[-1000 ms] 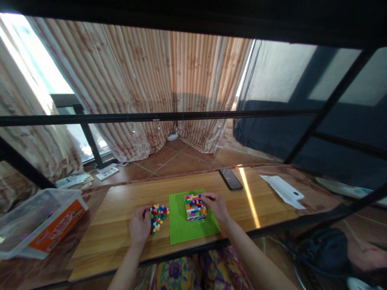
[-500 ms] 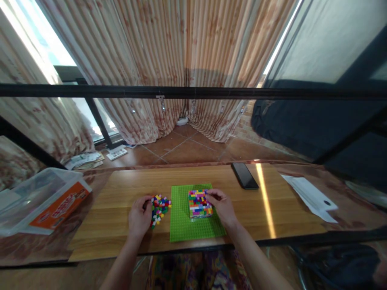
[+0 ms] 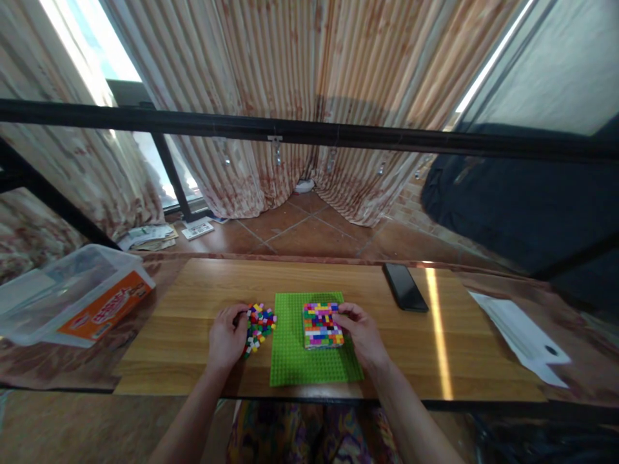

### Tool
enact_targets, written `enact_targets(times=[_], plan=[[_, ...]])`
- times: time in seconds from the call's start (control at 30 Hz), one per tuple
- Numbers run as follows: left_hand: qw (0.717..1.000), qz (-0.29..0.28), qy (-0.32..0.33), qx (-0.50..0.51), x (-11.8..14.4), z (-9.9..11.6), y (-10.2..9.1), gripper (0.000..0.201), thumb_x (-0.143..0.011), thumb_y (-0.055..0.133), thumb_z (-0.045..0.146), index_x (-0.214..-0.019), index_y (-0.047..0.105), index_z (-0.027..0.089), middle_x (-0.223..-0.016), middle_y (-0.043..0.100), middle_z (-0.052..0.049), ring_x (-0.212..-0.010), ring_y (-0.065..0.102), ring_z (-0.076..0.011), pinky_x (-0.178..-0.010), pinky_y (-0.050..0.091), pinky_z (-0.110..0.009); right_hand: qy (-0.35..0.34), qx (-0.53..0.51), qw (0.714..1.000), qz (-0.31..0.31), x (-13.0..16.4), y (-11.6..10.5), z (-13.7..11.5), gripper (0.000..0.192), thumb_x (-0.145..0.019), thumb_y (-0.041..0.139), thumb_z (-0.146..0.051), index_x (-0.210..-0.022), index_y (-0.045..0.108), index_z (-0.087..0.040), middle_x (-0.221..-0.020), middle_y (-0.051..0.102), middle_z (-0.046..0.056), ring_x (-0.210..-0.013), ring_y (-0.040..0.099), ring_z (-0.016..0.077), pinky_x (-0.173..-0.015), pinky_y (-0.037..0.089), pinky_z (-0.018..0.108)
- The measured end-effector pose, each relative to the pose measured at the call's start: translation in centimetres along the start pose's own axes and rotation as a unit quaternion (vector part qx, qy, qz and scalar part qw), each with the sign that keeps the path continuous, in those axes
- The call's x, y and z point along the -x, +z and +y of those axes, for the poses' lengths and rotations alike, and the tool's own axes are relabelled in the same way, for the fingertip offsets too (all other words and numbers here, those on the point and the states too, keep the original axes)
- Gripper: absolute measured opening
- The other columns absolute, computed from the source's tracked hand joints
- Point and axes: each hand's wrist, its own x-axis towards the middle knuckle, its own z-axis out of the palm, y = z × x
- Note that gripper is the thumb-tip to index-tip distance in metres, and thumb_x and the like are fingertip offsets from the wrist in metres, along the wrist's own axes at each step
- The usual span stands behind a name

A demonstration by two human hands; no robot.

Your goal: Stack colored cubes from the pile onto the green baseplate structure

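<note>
- A clear plastic storage box (image 3: 72, 293) with an orange label is sitting off the left end of the wooden table (image 3: 193, 361); what is lying inside it cannot be made out through the blurred wall.
- A green studded baseplate (image 3: 294, 361) is lying near the middle of the table's near edge, its front border almost reaching that edge.
- A multicoloured brick block (image 3: 322, 325), built up in several layers, is standing on the far right part of the baseplate.
- The right hand (image 3: 363, 335) is resting against the right side of the block, its fingers (image 3: 344, 313) curling loosely onto the block's top right corner; whether a loose brick is being pinched there is too small to tell.
- A heap of small loose bricks (image 3: 261, 321) is lying on the bare wood just beside the baseplate's left border.
- The left hand (image 3: 226, 336) is lying palm down at the heap's left side, fingers (image 3: 240, 314) bent and touching the bricks; a firm grip on any one piece cannot be told.
- A black phone (image 3: 405, 287) is lying face up toward the table's far right corner, well apart from both hands.
- A white sheet (image 3: 520, 335) is lying past the right end.
</note>
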Motion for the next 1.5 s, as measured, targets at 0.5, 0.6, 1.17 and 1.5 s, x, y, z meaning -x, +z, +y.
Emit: enact_targets(times=[0.5,0.6,1.17,1.5], plan=[[1.000,0.003,-0.009,0.005,0.3,-0.2,0.3,0.023,-0.084,0.045,0.028,-0.089,0.066,0.020,-0.094,0.070,-0.006,-0.095,0.062,-0.0228,-0.090,0.048,-0.037,0.101,-0.025,0.994,-0.032,-0.3,0.3,-1.3,0.050,-0.048,0.086,-0.025,-0.096,0.072,-0.022,-0.088,0.074,0.002,-0.068,0.066,0.0169,-0.065,0.053,0.030],[1.000,0.006,-0.004,0.004,0.3,-0.1,0.2,0.023,-0.085,0.045,0.028,-0.090,0.066,0.020,-0.093,0.070,-0.006,-0.094,0.062,-0.0228,-0.089,0.048,-0.037,0.107,-0.025,0.993,-0.038,-0.2,0.2,-1.4,0.049,-0.049,0.086,-0.025,-0.096,0.073,-0.023,-0.089,0.074,0.002,-0.071,0.067,0.0175,-0.066,0.054,0.030],[1.000,0.011,0.002,-0.008,0.2,0.0,0.3,0.023,-0.084,0.045,0.028,-0.088,0.067,0.020,-0.091,0.070,-0.006,-0.090,0.062,-0.0225,-0.085,0.049,-0.036,0.126,-0.001,0.991,-0.040,-0.7,0.1,-1.6,0.045,-0.050,0.084,-0.025,-0.094,0.073,-0.022,-0.078,0.074,0.001,-0.062,0.065,0.0162,-0.056,0.053,0.027],[1.000,0.011,0.006,-0.002,0.3,0.0,0.3,0.023,-0.085,0.045,0.027,-0.087,0.067,0.020,-0.092,0.070,-0.006,-0.092,0.063,-0.0223,-0.087,0.049,-0.036,0.041,-0.011,0.998,-0.038,0.6,-0.8,-0.5,0.045,-0.053,0.085,-0.027,-0.096,0.072,-0.024,-0.103,0.072,0.003,-0.082,0.067,0.0182,-0.074,0.054,0.031]])
